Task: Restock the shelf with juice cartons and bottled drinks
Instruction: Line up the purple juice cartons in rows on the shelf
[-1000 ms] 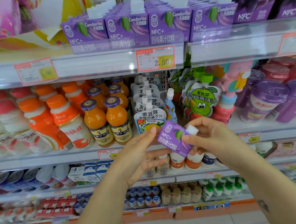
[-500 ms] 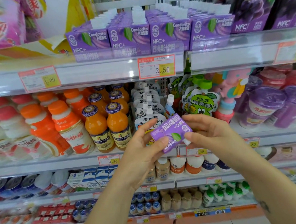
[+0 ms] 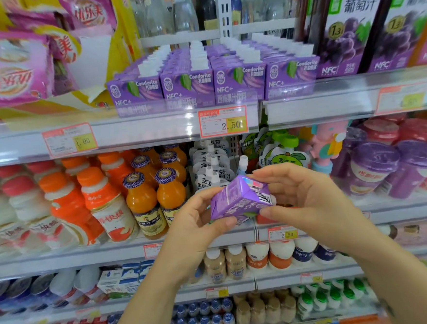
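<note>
Hands point(image 3: 195, 222) point(image 3: 308, 200) around boxy purple carton point(image 3: 238, 202)

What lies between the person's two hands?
In the head view, a small purple juice carton, tilted, is pinched between the left hand and the right hand.

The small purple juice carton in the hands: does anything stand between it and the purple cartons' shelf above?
Nothing visible hangs between the small purple juice carton and the upper shelf. But its clear front rail must be passed over, and the four rows of purple cartons already reach it.
</note>
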